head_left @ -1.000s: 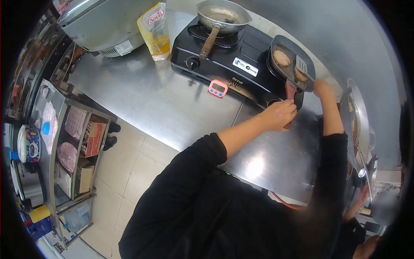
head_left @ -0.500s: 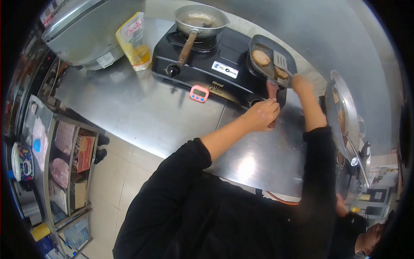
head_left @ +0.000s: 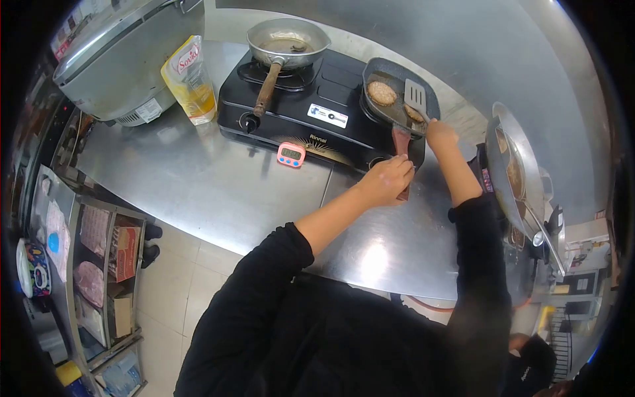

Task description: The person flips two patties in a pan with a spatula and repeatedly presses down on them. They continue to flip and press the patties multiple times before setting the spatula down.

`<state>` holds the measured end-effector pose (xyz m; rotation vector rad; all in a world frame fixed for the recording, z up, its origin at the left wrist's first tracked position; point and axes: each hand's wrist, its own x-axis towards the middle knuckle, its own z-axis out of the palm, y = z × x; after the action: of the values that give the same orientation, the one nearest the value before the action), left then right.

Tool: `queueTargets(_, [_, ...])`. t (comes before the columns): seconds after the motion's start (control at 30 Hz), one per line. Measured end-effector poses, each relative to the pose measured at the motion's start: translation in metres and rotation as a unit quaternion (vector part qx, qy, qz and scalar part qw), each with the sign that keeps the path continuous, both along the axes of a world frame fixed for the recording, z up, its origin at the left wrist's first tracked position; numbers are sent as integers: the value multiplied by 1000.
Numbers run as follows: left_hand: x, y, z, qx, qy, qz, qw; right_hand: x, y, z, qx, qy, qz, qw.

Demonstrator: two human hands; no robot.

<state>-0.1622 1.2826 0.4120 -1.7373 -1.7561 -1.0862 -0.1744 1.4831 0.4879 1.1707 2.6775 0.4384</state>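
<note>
A dark square frying pan sits on the right burner of the black gas stove. My left hand is wrapped around its reddish-brown handle. Inside the pan lies a browned round patty on the left. A second patty is partly covered by the slotted spatula, which angles down into the pan. The fingers of my right hand are closed on the spatula at the pan's right edge.
A metal saucepan with a wooden handle occupies the left burner. A pink timer stands before the stove, and an oil pouch to its left. At right are a large metal pan and a person's dark cap.
The camera view has shifted, so the stove and pans appear farther left. Both hands keep their holds, with the spatula still over the second patty. The person at lower right has changed position.
</note>
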Motion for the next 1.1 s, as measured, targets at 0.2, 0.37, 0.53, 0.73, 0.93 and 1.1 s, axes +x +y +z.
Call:
queueTargets(0.2, [2, -2, 4, 6, 1, 3, 1000, -8, 12, 27, 1, -28, 51, 998])
queueTargets(0.37, [-1, -2, 4, -9, -8, -5, 1000, -19, 12, 11, -19, -2, 17, 1000])
queueTargets(0.53, [1, 0, 2, -22, -7, -9, 1000, -9, 12, -6, 9, 23, 24, 999])
queueTargets(0.73, [1, -1, 3, -22, -1, -8, 1000, 17, 10, 24, 15, -7, 76, 997])
queueTargets(0.93, [1, -2, 4, -28, -3, -10, 1000, 19, -1, -1, 24, 9, 46, 999])
queueTargets(1.1, [1, -3, 4, -20, -3, -13, 1000, 28, 1, 24, 39, -26, 55, 997])
